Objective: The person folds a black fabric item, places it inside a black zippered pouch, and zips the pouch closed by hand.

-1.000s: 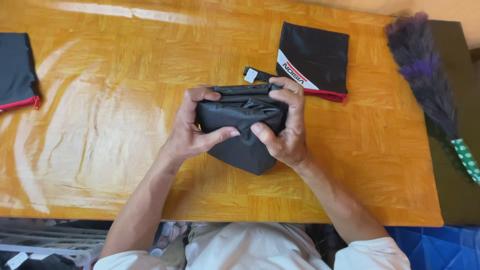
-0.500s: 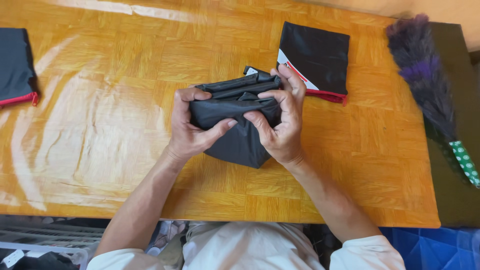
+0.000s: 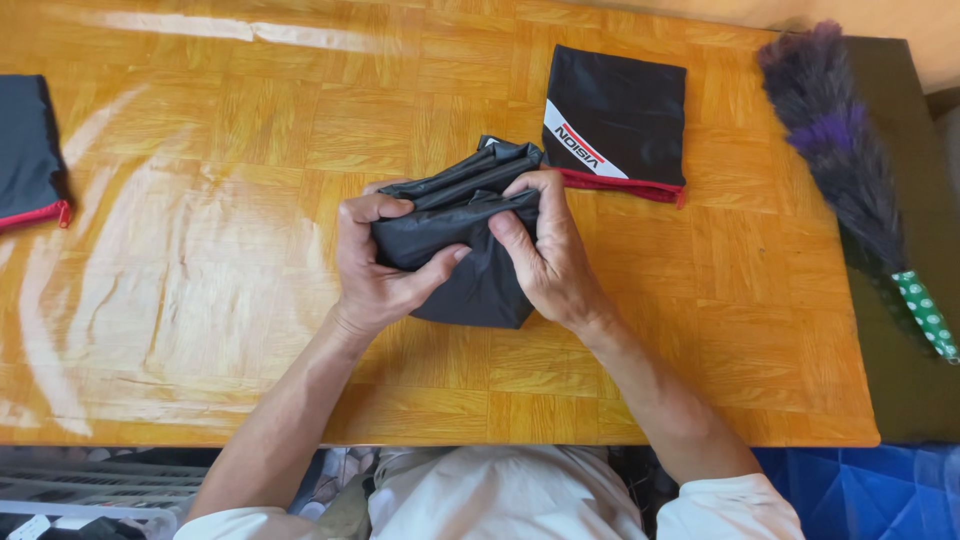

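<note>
Wooden table — two hands gripping one folded black pouch.

feather duster, black pouches, wooden table

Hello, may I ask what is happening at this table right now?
A person sits at a wooden table and grips a folded black fabric bundle with both hands, left hand and right hand, thumbs pressed into its folds. A flat black pouch with red trim lies just behind it, another at the left edge. A purple feather duster lies to the right.
</note>
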